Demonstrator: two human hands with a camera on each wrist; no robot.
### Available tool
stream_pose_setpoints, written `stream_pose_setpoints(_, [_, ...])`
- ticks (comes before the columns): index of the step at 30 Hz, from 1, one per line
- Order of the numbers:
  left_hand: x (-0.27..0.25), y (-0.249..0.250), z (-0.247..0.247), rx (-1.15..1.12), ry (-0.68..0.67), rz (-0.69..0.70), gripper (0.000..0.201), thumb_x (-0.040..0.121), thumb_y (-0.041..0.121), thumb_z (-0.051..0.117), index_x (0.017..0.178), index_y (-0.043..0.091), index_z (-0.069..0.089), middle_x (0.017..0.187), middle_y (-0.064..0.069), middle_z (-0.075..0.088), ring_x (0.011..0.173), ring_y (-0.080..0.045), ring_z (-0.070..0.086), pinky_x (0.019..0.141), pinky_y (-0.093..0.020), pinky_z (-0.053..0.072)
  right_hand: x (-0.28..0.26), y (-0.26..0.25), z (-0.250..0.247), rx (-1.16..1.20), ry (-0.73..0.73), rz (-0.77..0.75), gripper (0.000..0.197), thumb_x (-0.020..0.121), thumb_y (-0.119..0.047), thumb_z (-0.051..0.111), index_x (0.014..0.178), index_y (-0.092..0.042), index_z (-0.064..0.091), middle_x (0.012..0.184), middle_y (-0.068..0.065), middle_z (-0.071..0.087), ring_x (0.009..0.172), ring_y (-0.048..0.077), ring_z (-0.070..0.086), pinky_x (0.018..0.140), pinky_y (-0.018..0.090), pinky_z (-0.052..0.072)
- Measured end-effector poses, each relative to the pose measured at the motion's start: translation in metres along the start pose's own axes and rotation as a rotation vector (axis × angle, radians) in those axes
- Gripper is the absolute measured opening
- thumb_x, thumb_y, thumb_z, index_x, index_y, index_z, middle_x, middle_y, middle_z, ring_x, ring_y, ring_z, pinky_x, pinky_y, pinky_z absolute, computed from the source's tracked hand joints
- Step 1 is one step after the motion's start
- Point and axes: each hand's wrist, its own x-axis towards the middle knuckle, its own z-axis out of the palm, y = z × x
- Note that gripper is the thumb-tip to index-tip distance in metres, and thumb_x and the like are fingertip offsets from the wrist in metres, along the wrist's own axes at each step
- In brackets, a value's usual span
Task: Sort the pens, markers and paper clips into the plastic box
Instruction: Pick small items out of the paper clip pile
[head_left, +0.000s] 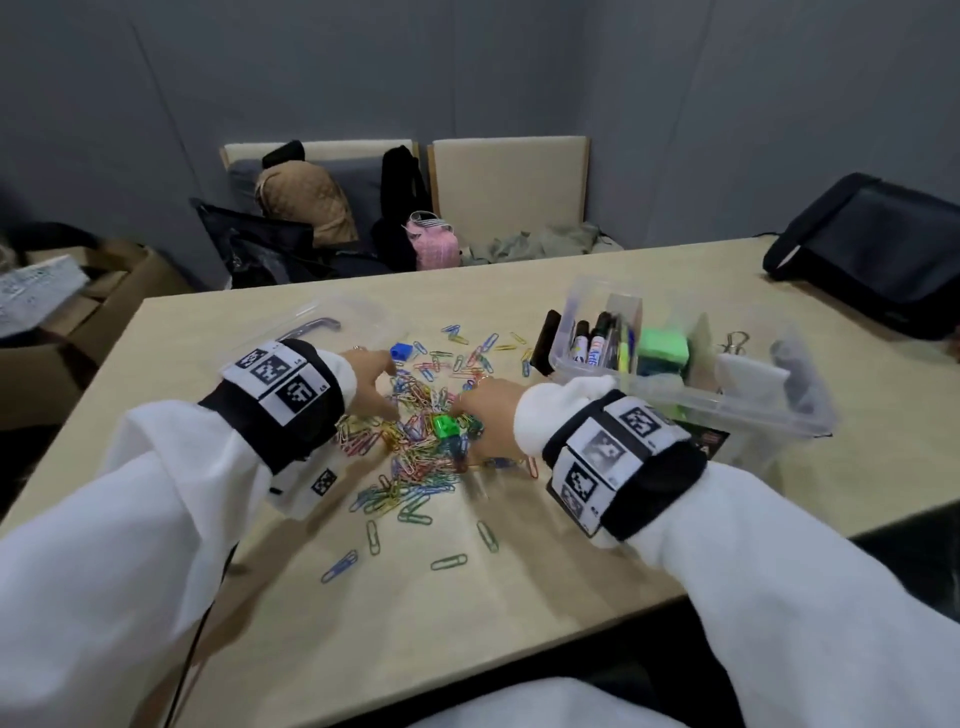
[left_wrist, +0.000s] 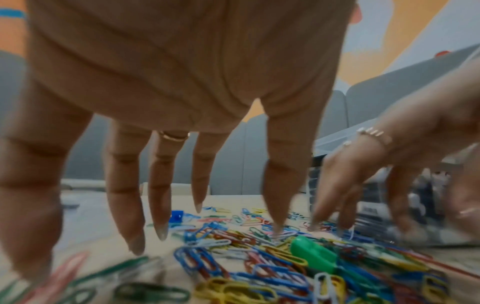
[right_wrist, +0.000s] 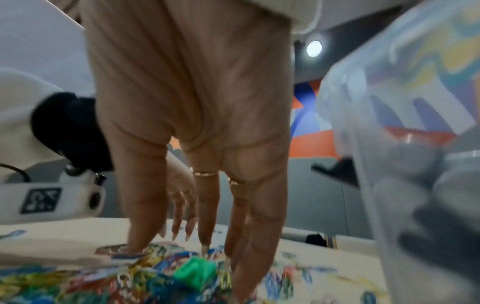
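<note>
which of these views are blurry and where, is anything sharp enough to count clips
Head view: mostly sharp, loose paper clips near the table edge countable, the heap between the hands smeared, straight edges bowed by the wide lens. Left wrist view: left hand close and soft, near clips blurred. Right wrist view: worst, right hand, clips and plastic box all streaked.

Both hands (head_left: 366, 376) (head_left: 485, 410) low, fingers (left_wrist: 161, 185) spread.

Office meeting room: grey acoustic wall panels (head_left: 727, 114), long light-wood table (head_left: 597, 561), padded bench seats (head_left: 511, 176).
</note>
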Motion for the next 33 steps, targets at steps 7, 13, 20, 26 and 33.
stream_pose_setpoints(7, [0.0, 0.014, 0.013, -0.279, -0.142, 0.018, 0.063, 0.071, 0.008, 0.079, 0.126, 0.017, 0.05, 0.112, -0.006, 0.054, 0.094, -0.028, 0.063, 0.059, -0.032, 0.059, 0.027, -0.01, 0.004, -0.003, 0.111, 0.083, 0.035, 0.092, -0.01, 0.054, 0.127, -0.009, 0.05, 0.12, 0.011, 0.058, 0.103, 0.028, 0.061, 0.068, 0.032, 0.045])
stream_pose_setpoints(13, [0.005, 0.026, 0.016, -0.22, -0.106, 0.072, 0.049, 0.075, 0.006, 0.074, 0.12, 0.012, 0.055, 0.11, -0.008, 0.061, 0.095, -0.026, 0.061, 0.076, -0.036, 0.057, 0.036, -0.01, 0.014, -0.009, 0.212, 0.185, 0.026, 0.087, -0.017, 0.059, 0.112, -0.013, 0.058, 0.106, 0.008, 0.059, 0.08, 0.029, 0.055, 0.064, 0.032, 0.04])
stream_pose_setpoints(20, [0.011, 0.025, 0.016, -0.385, -0.13, 0.045, 0.036, 0.074, 0.0, 0.076, 0.102, 0.013, 0.058, 0.08, -0.001, 0.056, 0.077, -0.026, 0.063, 0.059, -0.035, 0.059, 0.033, -0.006, 0.015, 0.025, 0.232, 0.189, 0.028, 0.086, -0.009, 0.059, 0.113, -0.008, 0.056, 0.105, 0.011, 0.06, 0.081, 0.03, 0.055, 0.065, 0.032, 0.041])
stream_pose_setpoints(26, [0.014, 0.022, 0.017, -0.407, -0.123, 0.06, 0.031, 0.073, 0.011, 0.079, 0.098, 0.013, 0.062, 0.076, -0.004, 0.06, 0.078, -0.028, 0.065, 0.069, -0.038, 0.06, 0.026, -0.004, 0.01, 0.067, 0.188, 0.176, 0.032, 0.084, -0.017, 0.064, 0.115, -0.013, 0.06, 0.108, 0.009, 0.064, 0.088, 0.028, 0.063, 0.063, 0.027, 0.044])
stream_pose_setpoints(33, [0.022, 0.022, 0.019, -0.448, -0.16, 0.072, 0.018, 0.076, 0.011, 0.077, 0.079, 0.016, 0.059, 0.069, -0.01, 0.061, 0.062, -0.024, 0.063, 0.063, -0.039, 0.06, 0.014, -0.004, 0.008, 0.147, 0.268, 0.22, 0.034, 0.079, -0.019, 0.069, 0.111, -0.017, 0.056, 0.105, 0.007, 0.06, 0.093, 0.03, 0.058, 0.073, 0.034, 0.049])
